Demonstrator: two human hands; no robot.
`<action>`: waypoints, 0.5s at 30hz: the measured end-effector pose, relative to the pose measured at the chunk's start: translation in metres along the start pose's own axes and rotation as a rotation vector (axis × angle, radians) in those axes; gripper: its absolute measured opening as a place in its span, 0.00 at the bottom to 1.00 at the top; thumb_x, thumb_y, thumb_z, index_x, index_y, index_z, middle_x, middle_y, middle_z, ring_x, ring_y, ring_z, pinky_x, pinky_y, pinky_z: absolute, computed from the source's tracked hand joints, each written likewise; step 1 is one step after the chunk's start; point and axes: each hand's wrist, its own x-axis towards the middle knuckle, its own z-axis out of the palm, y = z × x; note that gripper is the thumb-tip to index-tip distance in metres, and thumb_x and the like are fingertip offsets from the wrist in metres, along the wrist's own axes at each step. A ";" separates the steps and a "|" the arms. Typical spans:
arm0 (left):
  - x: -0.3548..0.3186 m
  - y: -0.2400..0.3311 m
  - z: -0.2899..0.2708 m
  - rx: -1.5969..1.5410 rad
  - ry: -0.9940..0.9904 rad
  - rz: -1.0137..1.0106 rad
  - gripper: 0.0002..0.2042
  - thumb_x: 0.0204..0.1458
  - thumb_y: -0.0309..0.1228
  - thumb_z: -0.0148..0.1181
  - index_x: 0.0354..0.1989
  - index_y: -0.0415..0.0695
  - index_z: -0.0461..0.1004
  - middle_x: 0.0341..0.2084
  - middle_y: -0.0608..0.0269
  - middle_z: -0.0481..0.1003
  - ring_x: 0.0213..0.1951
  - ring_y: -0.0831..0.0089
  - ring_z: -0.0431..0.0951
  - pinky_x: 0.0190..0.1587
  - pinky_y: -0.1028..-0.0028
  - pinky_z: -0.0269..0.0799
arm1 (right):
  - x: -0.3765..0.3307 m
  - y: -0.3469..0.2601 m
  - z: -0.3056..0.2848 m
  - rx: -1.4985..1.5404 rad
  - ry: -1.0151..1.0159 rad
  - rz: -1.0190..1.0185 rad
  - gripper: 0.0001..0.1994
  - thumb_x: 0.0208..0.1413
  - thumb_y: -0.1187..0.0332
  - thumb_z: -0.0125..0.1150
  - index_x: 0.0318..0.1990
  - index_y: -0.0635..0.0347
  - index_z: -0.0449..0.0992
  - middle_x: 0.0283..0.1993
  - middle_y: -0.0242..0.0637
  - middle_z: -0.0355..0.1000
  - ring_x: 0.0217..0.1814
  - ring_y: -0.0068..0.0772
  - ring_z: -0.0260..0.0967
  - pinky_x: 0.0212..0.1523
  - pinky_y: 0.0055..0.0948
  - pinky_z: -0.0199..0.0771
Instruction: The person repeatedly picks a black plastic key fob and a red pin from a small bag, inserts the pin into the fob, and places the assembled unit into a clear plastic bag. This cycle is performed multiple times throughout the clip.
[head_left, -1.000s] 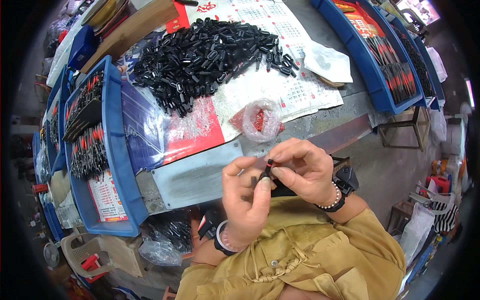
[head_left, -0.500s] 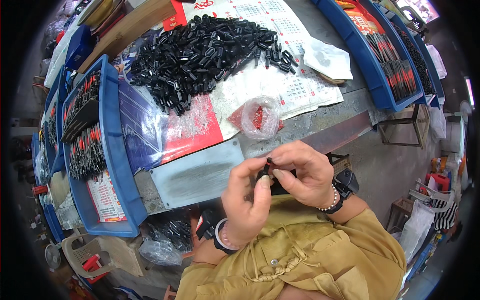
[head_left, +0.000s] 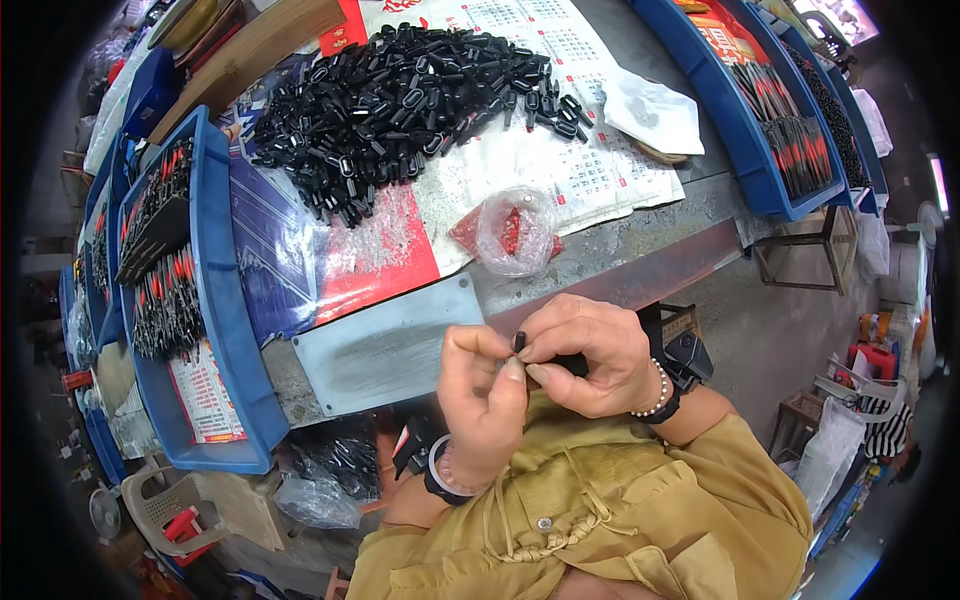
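A small black part (head_left: 520,340) with a speck of red by its lower end is pinched between the fingertips of both hands, in front of my body. My left hand (head_left: 482,385) closes thumb and forefinger on it from the left. From the right, my right hand (head_left: 592,352) grips it with thumb and fingers. Most of the part is covered by fingers. Beyond the hands, a clear plastic bag (head_left: 518,232) with small red pieces lies on the bench. Behind that spreads a heap of black plastic parts with oval loops (head_left: 390,110).
A pale blue-grey plate (head_left: 390,345) lies at the bench's near edge. Blue trays of black-and-red pieces stand left (head_left: 255,385) and right (head_left: 735,130). Printed paper sheets (head_left: 600,170) cover the bench, with a white cloth-like piece (head_left: 655,112) on them. A wooden bar (head_left: 250,65) lies far left.
Both hands have shifted slightly left and closed tighter round the small black part. Less of its red shows now. The view has shifted slightly too.
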 end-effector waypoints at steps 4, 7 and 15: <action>0.003 0.004 0.003 -0.148 -0.016 -0.082 0.06 0.56 0.20 0.47 0.38 0.43 0.57 0.26 0.64 0.67 0.17 0.87 0.60 0.17 0.85 0.55 | 0.001 -0.001 -0.002 0.083 -0.035 0.074 0.06 0.45 0.80 0.62 0.33 0.67 0.75 0.34 0.42 0.73 0.31 0.34 0.72 0.32 0.28 0.71; 0.007 0.009 0.005 -0.181 -0.001 -0.201 0.06 0.57 0.22 0.46 0.39 0.45 0.58 0.21 0.61 0.70 0.12 0.86 0.57 0.14 0.85 0.51 | 0.002 -0.004 -0.001 0.672 0.042 0.418 0.04 0.56 0.80 0.56 0.38 0.69 0.73 0.37 0.38 0.73 0.36 0.22 0.72 0.34 0.24 0.73; 0.018 0.013 -0.001 -0.468 -0.123 -0.417 0.07 0.60 0.30 0.43 0.45 0.46 0.61 0.21 0.59 0.70 0.10 0.84 0.55 0.13 0.85 0.49 | 0.015 0.002 -0.012 0.903 -0.012 0.716 0.05 0.60 0.80 0.52 0.43 0.70 0.70 0.38 0.39 0.72 0.33 0.29 0.75 0.36 0.26 0.76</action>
